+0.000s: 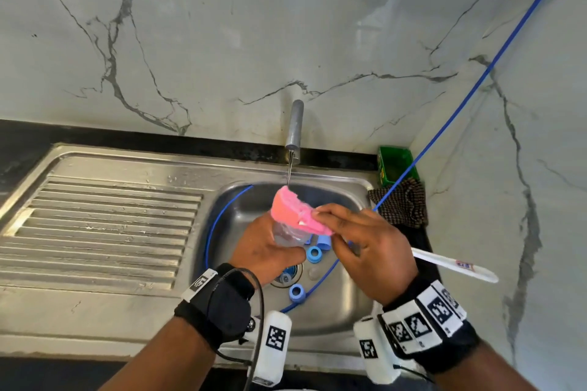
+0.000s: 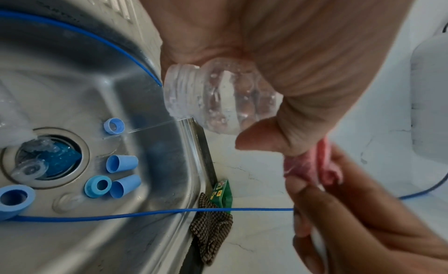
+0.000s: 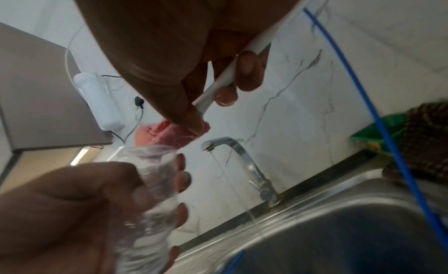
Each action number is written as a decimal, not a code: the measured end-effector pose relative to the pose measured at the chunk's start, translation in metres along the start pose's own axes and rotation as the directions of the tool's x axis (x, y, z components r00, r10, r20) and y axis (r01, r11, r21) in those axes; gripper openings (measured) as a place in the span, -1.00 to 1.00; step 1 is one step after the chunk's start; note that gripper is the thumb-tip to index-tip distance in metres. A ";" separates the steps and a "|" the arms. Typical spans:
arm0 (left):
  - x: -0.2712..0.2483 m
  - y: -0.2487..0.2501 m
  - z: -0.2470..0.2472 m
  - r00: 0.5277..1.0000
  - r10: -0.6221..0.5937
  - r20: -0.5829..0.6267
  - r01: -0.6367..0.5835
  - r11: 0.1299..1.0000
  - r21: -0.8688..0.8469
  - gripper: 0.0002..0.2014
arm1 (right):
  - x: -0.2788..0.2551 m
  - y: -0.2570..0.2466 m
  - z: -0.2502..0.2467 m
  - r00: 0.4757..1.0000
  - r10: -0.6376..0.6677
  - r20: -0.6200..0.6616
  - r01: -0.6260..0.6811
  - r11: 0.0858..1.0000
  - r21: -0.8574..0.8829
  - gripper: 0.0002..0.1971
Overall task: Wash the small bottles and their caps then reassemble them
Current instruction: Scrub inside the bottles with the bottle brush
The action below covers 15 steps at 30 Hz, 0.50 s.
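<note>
Overhead, marble wall [image 1: 286,25]; steel sink [image 1: 111,216], tap [image 1: 293,127] running, black counter [image 1: 19,143].

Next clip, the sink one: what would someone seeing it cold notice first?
Most likely the pink sponge brush, bright against the steel, held over the sink basin in the right hand by its white handle, just under the running tap. Beside it the left hand grips a clear uncapped bottle, tilted and trickling water. Below, blue caps lie scattered around the drain.
</note>
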<state>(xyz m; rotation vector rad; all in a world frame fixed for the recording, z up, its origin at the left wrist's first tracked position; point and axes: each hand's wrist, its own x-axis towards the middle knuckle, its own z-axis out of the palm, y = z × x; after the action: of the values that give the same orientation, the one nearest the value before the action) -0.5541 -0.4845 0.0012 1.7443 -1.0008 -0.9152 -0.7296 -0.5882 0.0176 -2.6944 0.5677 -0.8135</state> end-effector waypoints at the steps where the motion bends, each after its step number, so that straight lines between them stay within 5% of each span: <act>1: 0.001 0.000 0.002 1.000 -0.001 0.002 0.001 1.000 -0.009 -0.47 | 0.001 0.005 -0.002 0.998 0.051 0.022 -0.051 0.999 -0.010 -0.59; 7: 0.006 -0.004 0.011 1.000 0.014 -0.007 -0.013 0.999 0.052 -0.41 | -0.004 0.004 -0.007 0.964 0.222 0.148 -0.228 0.973 0.022 -0.63; 10: 0.007 -0.003 0.012 1.000 0.020 -0.002 -0.020 0.997 0.071 -0.40 | -0.001 0.002 -0.004 0.929 0.282 0.239 -0.321 0.935 0.148 -0.46; 15: 0.008 -0.003 -0.001 0.998 0.045 -0.052 -0.040 0.995 0.095 -0.43 | -0.007 -0.012 -0.004 0.966 0.147 0.212 -0.158 0.987 0.034 -0.27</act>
<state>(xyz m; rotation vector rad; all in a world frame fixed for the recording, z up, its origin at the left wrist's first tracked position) -0.5489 -0.4902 -0.0029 1.8093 -1.0562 -0.8015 -0.7336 -0.5749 0.0221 -2.6082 0.6838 -0.4897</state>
